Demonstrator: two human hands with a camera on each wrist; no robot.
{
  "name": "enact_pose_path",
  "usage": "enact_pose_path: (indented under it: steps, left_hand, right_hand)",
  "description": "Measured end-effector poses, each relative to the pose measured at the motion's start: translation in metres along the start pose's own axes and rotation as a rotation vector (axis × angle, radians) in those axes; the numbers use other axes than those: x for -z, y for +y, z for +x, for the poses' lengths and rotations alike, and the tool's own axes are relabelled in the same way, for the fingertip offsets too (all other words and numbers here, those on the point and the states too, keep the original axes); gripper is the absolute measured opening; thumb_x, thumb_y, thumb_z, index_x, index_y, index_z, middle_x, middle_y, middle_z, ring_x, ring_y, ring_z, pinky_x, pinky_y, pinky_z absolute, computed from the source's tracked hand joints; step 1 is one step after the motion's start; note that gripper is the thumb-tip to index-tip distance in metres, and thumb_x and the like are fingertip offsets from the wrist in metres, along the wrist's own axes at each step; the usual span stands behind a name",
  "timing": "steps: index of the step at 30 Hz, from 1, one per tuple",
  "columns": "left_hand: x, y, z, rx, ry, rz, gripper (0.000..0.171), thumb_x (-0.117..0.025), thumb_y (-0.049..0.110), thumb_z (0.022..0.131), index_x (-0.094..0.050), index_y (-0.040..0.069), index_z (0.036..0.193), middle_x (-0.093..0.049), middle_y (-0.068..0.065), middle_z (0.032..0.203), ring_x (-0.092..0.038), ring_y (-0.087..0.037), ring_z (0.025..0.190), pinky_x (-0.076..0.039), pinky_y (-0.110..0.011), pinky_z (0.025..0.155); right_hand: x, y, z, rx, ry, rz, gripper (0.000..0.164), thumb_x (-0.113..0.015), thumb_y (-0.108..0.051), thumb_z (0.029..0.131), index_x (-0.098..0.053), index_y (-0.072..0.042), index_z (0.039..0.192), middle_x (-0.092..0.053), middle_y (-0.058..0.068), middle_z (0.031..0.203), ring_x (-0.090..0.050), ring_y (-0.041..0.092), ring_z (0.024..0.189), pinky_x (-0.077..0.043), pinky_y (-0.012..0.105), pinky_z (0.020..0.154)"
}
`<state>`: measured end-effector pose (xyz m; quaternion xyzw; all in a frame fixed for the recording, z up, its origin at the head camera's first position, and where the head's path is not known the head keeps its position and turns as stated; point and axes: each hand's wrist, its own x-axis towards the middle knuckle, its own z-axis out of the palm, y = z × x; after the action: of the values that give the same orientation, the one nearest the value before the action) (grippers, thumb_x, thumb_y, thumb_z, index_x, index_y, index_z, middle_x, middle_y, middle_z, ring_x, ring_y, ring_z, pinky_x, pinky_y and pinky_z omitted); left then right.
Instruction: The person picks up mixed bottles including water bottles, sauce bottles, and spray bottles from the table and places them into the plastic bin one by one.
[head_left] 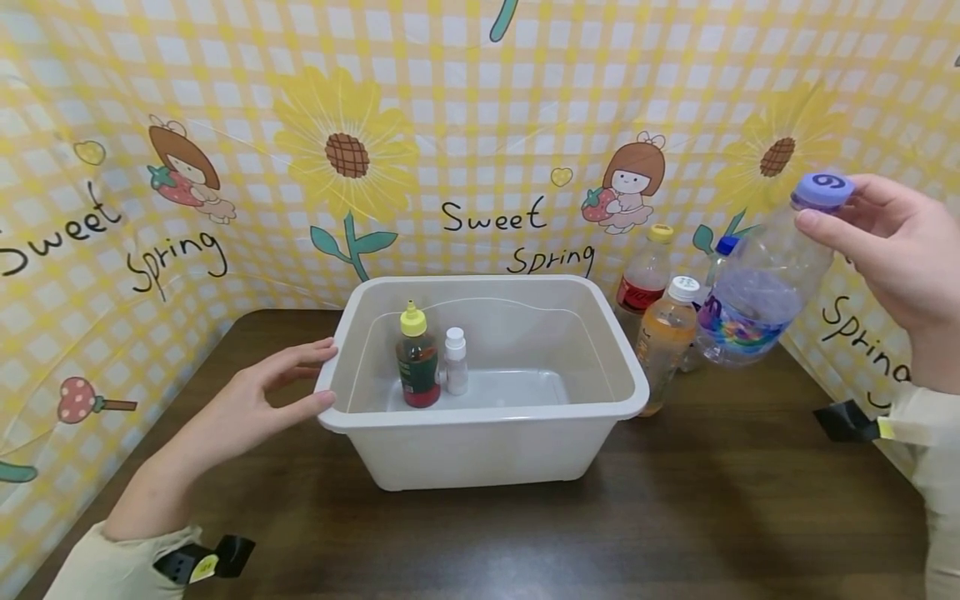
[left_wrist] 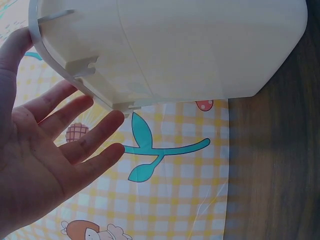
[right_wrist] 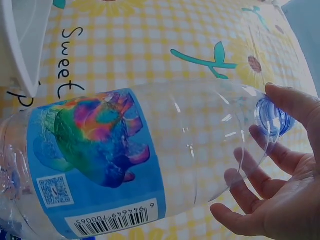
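My right hand (head_left: pixel 892 242) pinches a clear plastic bottle (head_left: pixel 772 283) near its neck, just under a purple cap marked 6. The bottle hangs tilted above the table, to the right of the bin, and its colourful label (right_wrist: pixel 100 160) fills much of the right wrist view. My left hand (head_left: pixel 262 408) rests its fingertips and thumb against the left rim of the white plastic bin (head_left: pixel 480 450), its fingers fairly straight. Inside the bin stand a dark squeeze bottle (head_left: pixel 418 371) with a yellow nozzle cap and a small white-capped bottle (head_left: pixel 455 367).
Right of the bin stand an orange-tinted bottle (head_left: pixel 663 342) with a white cap and a red-labelled bottle (head_left: pixel 641 279) with a yellow cap. A blue-capped bottle (head_left: pixel 723 250) is partly hidden behind the held one. Patterned cloth (head_left: pixel 465 125) surrounds the dark wooden table (head_left: pixel 480 542).
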<state>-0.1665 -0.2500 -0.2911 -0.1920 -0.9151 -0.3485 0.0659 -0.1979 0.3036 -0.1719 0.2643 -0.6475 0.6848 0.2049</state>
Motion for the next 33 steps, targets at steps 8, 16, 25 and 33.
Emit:
enact_pose_path:
  steps: [8,16,25,33]
  left_hand:
    - [0.0,0.001,0.0,0.003,-0.002,-0.003,0.049,-0.066,0.028,0.087,-0.051,0.023,0.133,-0.043,-0.002,0.146,-0.044,0.022,0.104,-0.044,-0.014,0.078]
    - [0.0,0.0,0.0,0.004,-0.003,-0.009,0.049,-0.066,0.028,0.087,-0.05,0.022,0.134,-0.043,-0.003,0.146,-0.045,0.021,0.104,-0.044,-0.014,0.078]
    - [0.0,0.0,0.0,0.002,-0.001,0.0,0.049,-0.065,0.028,0.088,-0.05,0.024,0.134,-0.043,-0.001,0.146,-0.045,0.021,0.104,-0.045,-0.015,0.078]
    - [0.0,0.001,0.0,0.003,-0.008,-0.006,0.049,-0.065,0.029,0.088,-0.05,0.024,0.134,-0.042,-0.001,0.147,-0.045,0.021,0.105,-0.045,-0.014,0.078]
  right_hand:
    - [-0.011,-0.007,0.008,0.024,-0.049,-0.057,0.028,-0.054,0.018,0.083,-0.065,0.003,0.104,-0.07,0.002,0.098,-0.064,0.008,0.087,-0.049,0.012,0.076]
    - [-0.029,-0.014,0.015,-0.039,-0.089,-0.078,0.025,-0.055,0.015,0.084,-0.064,0.002,0.103,-0.068,0.003,0.099,-0.064,0.009,0.09,-0.048,0.012,0.079]
    - [-0.046,-0.018,0.024,-0.091,-0.139,-0.173,0.025,-0.059,0.007,0.086,-0.064,-0.002,0.108,-0.068,0.0,0.102,-0.06,0.008,0.096,-0.044,0.012,0.082]
    - [-0.057,-0.017,0.032,-0.126,-0.159,-0.216,0.026,-0.061,0.002,0.086,-0.063,-0.005,0.111,-0.068,-0.002,0.104,-0.06,0.007,0.097,-0.042,0.013,0.081]
